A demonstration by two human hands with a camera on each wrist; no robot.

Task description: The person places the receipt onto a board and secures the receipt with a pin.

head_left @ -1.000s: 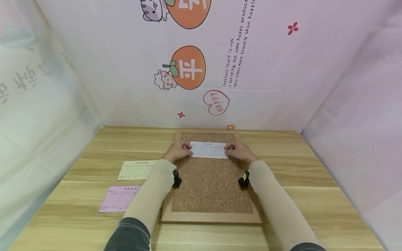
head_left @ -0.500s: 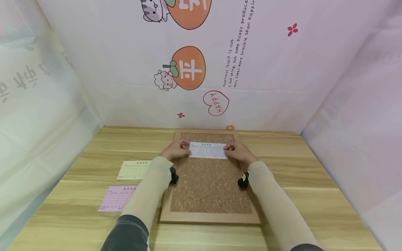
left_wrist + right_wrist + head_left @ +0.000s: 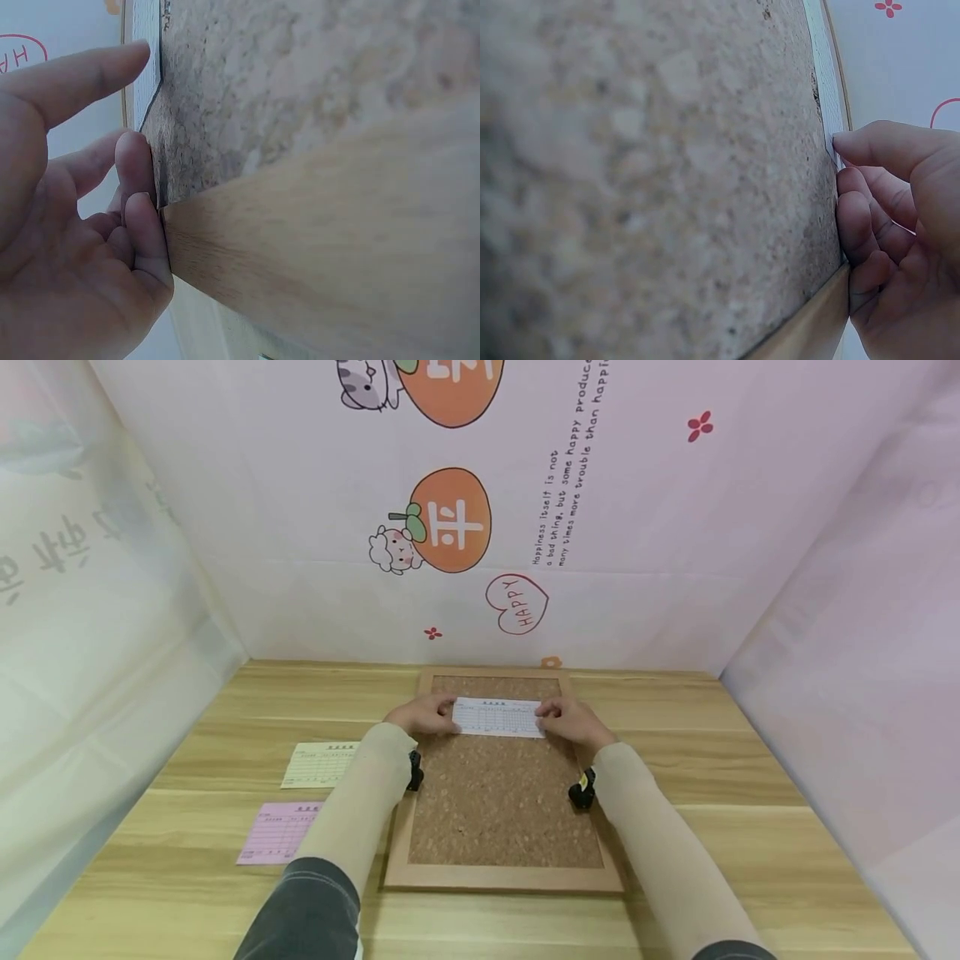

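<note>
A white printed form (image 3: 498, 717) lies across the upper part of a wood-framed cork board (image 3: 506, 810). At the form's left end is my left hand (image 3: 427, 714), thumb and index finger spread apart at its edge. In the left wrist view, the thumb (image 3: 112, 69) overlaps the form, and the other fingers rest at the board's wooden frame (image 3: 300, 240). My right hand (image 3: 573, 721) pinches the form's right end. The right wrist view has the thumb (image 3: 870, 142) on the form's corner (image 3: 826, 105), with curled fingers beside the cork.
Left of the board, a yellow form (image 3: 315, 766) lies on the wooden table (image 3: 750, 860), partly behind the left sleeve. A pink form (image 3: 273, 835) lies nearer, also partly covered. A printed white curtain (image 3: 637, 510) rises behind the table.
My left hand has shifted slightly left, and its thumb and index finger have spread apart at the form's end. The right hand and the form stay nearly in place.
</note>
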